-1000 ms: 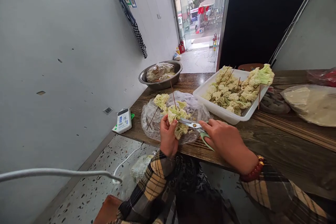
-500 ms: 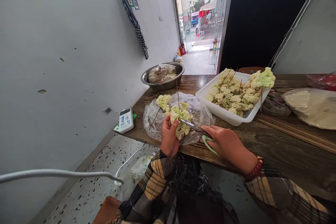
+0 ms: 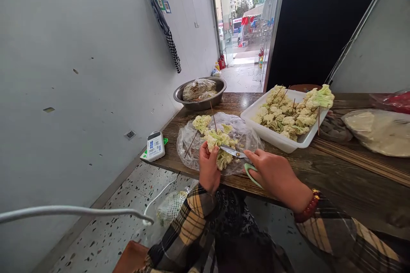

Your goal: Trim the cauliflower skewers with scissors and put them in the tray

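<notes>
At the lower centre of the frame, your left hand (image 3: 209, 168) is closed on a piece of cauliflower (image 3: 218, 137), thumb and fingers pinching its near side; just right of it, your right hand (image 3: 277, 175) is wrapped round the green handles of the scissors (image 3: 238, 154), whose blades reach to the cauliflower beside your left thumb; whether they are biting into it, you cannot tell from here. Under the held piece, mid-frame, a crumpled clear bag (image 3: 251, 131) lies on the dark table (image 3: 323, 177); a thin upright stick (image 3: 213, 115) rises at the held piece, and another, a slanting stick (image 3: 191, 144), leans beside a loose floret (image 3: 201, 123) on the bag's left.

At the right of the frame lies a bundle of sticks (image 3: 361, 158); farther back, right of centre, a white tub (image 3: 272, 140) is heaped with cut cauliflower (image 3: 282, 115), several sticks poking out; beyond the bag, a metal bowl (image 3: 209, 104) holds wrapped goods (image 3: 198, 88).

Judging by this, you are well along; the tub's heap looks done, the piece in your fingers is partway, and the florets on the bag appear left to handle.
</notes>
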### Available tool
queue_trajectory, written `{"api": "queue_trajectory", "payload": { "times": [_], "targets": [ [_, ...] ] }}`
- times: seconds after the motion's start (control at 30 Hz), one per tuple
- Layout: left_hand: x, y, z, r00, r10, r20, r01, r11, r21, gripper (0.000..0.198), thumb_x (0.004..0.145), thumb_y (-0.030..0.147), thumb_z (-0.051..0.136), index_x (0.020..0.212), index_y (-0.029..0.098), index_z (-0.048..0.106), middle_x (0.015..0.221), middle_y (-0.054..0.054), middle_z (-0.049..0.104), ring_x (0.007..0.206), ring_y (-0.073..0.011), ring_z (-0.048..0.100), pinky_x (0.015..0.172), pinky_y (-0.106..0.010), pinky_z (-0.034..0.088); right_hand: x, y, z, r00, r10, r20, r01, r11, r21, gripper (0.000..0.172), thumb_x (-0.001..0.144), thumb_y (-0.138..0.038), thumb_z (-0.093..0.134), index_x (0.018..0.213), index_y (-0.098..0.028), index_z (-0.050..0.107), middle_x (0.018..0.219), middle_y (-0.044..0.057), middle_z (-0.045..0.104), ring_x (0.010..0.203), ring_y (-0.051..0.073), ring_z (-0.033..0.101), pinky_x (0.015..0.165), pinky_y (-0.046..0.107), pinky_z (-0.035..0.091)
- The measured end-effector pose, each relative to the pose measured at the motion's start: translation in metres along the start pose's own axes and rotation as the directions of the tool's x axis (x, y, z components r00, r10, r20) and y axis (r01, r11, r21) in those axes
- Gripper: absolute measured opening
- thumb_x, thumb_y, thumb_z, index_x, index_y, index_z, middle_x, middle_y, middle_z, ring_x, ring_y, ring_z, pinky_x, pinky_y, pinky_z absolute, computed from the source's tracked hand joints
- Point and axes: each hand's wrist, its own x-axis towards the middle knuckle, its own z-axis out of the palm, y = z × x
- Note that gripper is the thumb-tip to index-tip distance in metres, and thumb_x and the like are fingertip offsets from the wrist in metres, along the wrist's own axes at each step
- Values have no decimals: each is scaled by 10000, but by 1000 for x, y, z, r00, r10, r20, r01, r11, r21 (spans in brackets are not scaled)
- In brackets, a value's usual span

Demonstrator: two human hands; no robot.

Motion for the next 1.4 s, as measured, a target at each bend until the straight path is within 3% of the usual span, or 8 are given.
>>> {"api": "queue_trajectory", "payload": {
  "times": [0.27, 0.47, 0.63, 0.8, 0.9, 1.03, 1.2, 1.4],
  "targets": [
    [-1, 1, 2, 1000, 25, -1, -25, 1000, 5, 433, 744, 327, 725, 1116, 243, 522, 1152, -32, 614, 971, -146, 619, 850, -276, 493, -2, -13, 3, 999, 2, 33, -4, 998, 57, 374, 941, -329, 476, 1257, -160, 582, 1033, 125, 698, 844, 248, 696, 642, 299, 458],
    [0, 2, -1, 999, -39, 19, 39, 998, -41, 414, 716, 306, 744, 1073, 241, 544, 1096, -15, 632, 938, -140, 632, 836, -273, 502, 2, 0, 25, 998, -37, -51, 48, 973, 226, 363, 920, -378, 531, 1220, -188, 608, 1090, 98, 720, 966, 225, 679, 761, 277, 473],
    [9, 12, -8, 996, -88, 20, 89, 991, -96, 407, 699, 276, 755, 1050, 213, 560, 1059, -28, 647, 963, -160, 635, 881, -305, 501, 2, 14, 25, 994, -28, -105, 54, 965, 256, 344, 896, -374, 568, 1196, -218, 631, 1131, 87, 716, 988, 237, 680, 765, 292, 493],
    [17, 16, -13, 995, -99, 20, 100, 991, -86, 436, 699, 272, 757, 1079, 209, 554, 1109, -47, 649, 999, -179, 632, 913, -334, 490, 15, 17, 21, 954, 130, -270, 21, 870, 493, 382, 858, -407, 579, 1155, -181, 662, 1061, 98, 741, 945, 262, 694, 780, 344, 520],
    [18, 13, -10, 996, -69, 51, 72, 996, -62, 461, 701, 278, 757, 1107, 213, 549, 1149, -53, 643, 1020, -188, 625, 899, -327, 491, 37, 7, 19, 913, 236, -333, 45, 753, 656, 409, 828, -410, 588, 1159, -181, 658, 987, 79, 754, 865, 240, 700, 778, 354, 535],
    [19, 11, -8, 997, -12, 73, 13, 1000, -14, 488, 724, 283, 752, 1155, 221, 532, 1173, -60, 635, 1034, -183, 615, 910, -315, 477, 69, -12, 19, 903, 226, -365, 136, 656, 743, 447, 800, -338, 606, 1215, -173, 619, 1085, 88, 732, 944, 232, 687, 845, 367, 533],
    [23, 12, -8, 992, 119, 39, -123, 985, 123, 483, 711, 250, 763, 1155, 213, 576, 1203, -76, 624, 1115, -208, 581, 984, -323, 434, 94, -30, 17, 914, 159, -374, 190, 645, 740, 405, 808, -246, 566, 1210, -227, 619, 1178, 69, 703, 1056, 226, 657, 932, 390, 502],
    [30, 10, -9, 979, 204, 31, -205, 953, 224, 472, 706, 203, 765, 1150, 219, 606, 1227, -64, 610, 1200, -223, 533, 1055, -329, 381, 106, -35, 22, 915, 164, -368, 182, 647, 740, 411, 800, -223, 549, 1207, -215, 605, 1144, 57, 713, 1029, 193, 664, 925, 341, 514]
  ]
}}
